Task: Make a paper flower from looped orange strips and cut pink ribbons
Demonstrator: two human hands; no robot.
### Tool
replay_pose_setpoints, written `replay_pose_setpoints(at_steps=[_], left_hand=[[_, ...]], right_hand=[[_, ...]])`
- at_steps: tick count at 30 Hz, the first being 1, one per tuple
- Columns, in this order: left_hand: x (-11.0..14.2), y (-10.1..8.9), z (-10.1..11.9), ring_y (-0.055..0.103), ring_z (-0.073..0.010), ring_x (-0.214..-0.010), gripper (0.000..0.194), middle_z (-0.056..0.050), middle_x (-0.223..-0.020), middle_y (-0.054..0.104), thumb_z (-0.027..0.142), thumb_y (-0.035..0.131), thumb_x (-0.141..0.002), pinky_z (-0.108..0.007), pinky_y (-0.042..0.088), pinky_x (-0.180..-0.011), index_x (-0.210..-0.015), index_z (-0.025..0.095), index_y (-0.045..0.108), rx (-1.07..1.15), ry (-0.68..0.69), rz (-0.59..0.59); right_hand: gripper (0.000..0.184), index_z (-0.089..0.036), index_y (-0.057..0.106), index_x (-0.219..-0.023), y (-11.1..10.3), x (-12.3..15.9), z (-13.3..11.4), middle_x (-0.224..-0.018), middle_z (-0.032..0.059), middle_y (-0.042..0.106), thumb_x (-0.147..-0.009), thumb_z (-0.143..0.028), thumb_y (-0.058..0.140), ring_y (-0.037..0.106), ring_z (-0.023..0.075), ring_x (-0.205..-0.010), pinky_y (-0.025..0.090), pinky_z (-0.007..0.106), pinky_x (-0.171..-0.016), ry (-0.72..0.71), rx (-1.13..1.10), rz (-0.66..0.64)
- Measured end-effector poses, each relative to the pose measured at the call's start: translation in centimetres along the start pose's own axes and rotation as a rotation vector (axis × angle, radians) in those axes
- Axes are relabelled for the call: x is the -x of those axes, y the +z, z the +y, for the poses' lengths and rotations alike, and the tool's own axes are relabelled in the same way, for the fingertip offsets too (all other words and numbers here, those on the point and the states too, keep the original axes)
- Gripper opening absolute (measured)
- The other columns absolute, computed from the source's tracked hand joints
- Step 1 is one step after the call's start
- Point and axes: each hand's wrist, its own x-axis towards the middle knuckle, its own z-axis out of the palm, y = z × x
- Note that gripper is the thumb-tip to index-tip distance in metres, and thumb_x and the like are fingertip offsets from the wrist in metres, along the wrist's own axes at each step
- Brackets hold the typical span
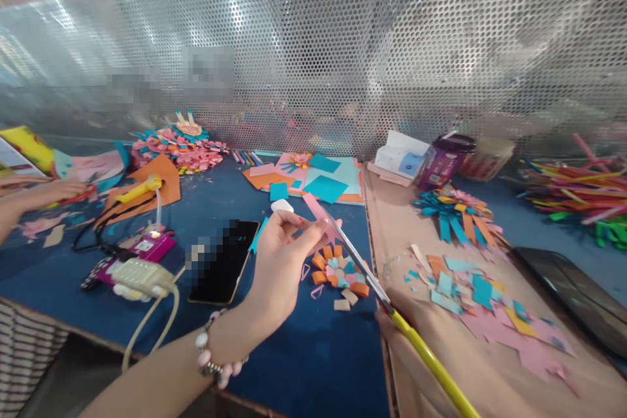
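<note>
My left hand (pixel 279 261), wearing a beaded bracelet, pinches a pink paper strip (pixel 313 206) between thumb and fingertips. Closed around scissors with a yellow handle (pixel 431 359) is my right hand (pixel 416 333), partly hidden behind them. The silver blades reach up to the strip near my left thumb, seen almost edge-on, so I cannot tell how far apart they are. Just below lies a flower of orange, pink and blue paper loops (pixel 360 287), with small pink loops (pixel 317 291) and beige paper bits (pixel 341 305) beside it.
Left of my hand lie a phone (pixel 225 261), a power strip with plugs (pixel 140 274) and a yellow glue gun (pixel 140 191). Another person's hand (pixel 68 191) is at far left. Coloured paper sheets (pixel 326 188) lie ahead, paper scraps (pixel 490 300) right, a perforated metal panel (pixel 313 59) behind.
</note>
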Motion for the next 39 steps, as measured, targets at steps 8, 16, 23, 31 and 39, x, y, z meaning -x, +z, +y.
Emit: replay_pose_setpoints(at_steps=[8,16,23,31,39], left_hand=[[0.18,0.08,0.14,0.070,-0.0205,-0.083,0.033,0.003,-0.075,0.058,0.019,0.077,-0.068,-0.032,0.057,-0.080,-0.074,0.016,0.044,0.010,-0.006,-0.001],[0.21,0.20,0.28,0.070,-0.0208,-0.084,0.034,0.003,-0.074,0.060,0.019,0.077,-0.067,-0.033,0.057,-0.081,-0.073,0.017,0.044,0.007,-0.018,0.004],[0.26,0.17,0.24,0.070,-0.0204,-0.083,0.034,0.002,-0.073,0.060,0.020,0.078,-0.066,-0.033,0.056,-0.081,-0.072,0.017,0.045,0.012,-0.018,0.008],[0.22,0.15,0.27,0.070,-0.0204,-0.084,0.034,0.002,-0.073,0.060,0.018,0.077,-0.067,-0.033,0.056,-0.081,-0.073,0.017,0.044,0.019,-0.024,-0.002],[0.07,-0.01,0.16,0.069,-0.0189,-0.082,0.033,0.002,-0.073,0.061,0.018,0.077,-0.067,-0.036,0.055,-0.084,-0.073,0.017,0.044,0.011,-0.024,-0.007]], right_hand=[[0.021,-0.022,0.039,-0.062,-0.19,-0.34,0.30,-0.053,-0.0011,0.053,-0.082,-0.020,0.045,0.051,0.0117,-0.046,0.032,0.022,-0.045,-0.001,-0.036,-0.055],[0.021,-0.023,0.041,-0.061,0.45,-0.53,0.71,-0.053,-0.0010,0.053,-0.081,-0.023,0.047,0.051,0.0125,-0.046,0.031,0.023,-0.045,-0.011,-0.040,-0.033],[0.021,-0.023,0.042,-0.061,0.28,-0.61,0.73,-0.051,-0.0003,0.051,-0.081,-0.025,0.045,0.048,0.0129,-0.044,0.032,0.024,-0.044,-0.019,-0.061,-0.051],[0.022,-0.023,0.040,-0.059,-0.22,-0.47,0.44,-0.048,-0.0015,0.047,-0.081,-0.024,0.045,0.046,0.0121,-0.041,0.031,0.024,-0.044,-0.030,-0.077,-0.075],[0.023,-0.023,0.040,-0.060,-0.42,-0.45,0.38,-0.049,-0.0004,0.049,-0.083,-0.025,0.042,0.045,0.0121,-0.041,0.031,0.025,-0.043,-0.041,-0.092,-0.098]])
